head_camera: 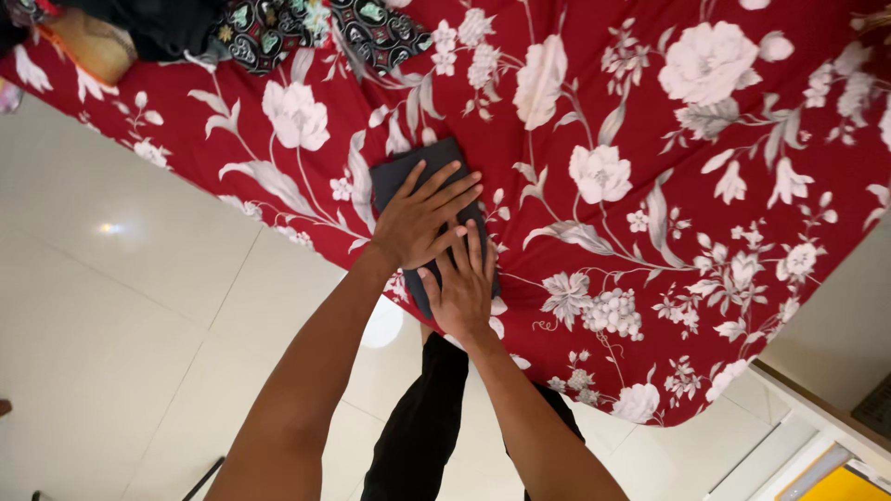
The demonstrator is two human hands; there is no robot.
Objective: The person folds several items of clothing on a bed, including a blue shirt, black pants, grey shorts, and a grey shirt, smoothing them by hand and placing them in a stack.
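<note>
A small folded dark grey cloth (401,171) lies near the edge of a bed covered in a red sheet with white flowers (650,139). My left hand (422,218) lies flat on the cloth's upper part with fingers spread. My right hand (461,289) presses flat on its lower part, its fingertips just under my left hand's fingers. Both palms face down and most of the cloth is hidden beneath them.
A pile of dark patterned clothes (306,28) sits at the bed's far corner, next to a tan object (88,46). Pale glossy floor tiles (111,306) lie to the left. My dark trouser leg (422,417) shows below. A white frame with a yellow panel (826,455) is at the lower right.
</note>
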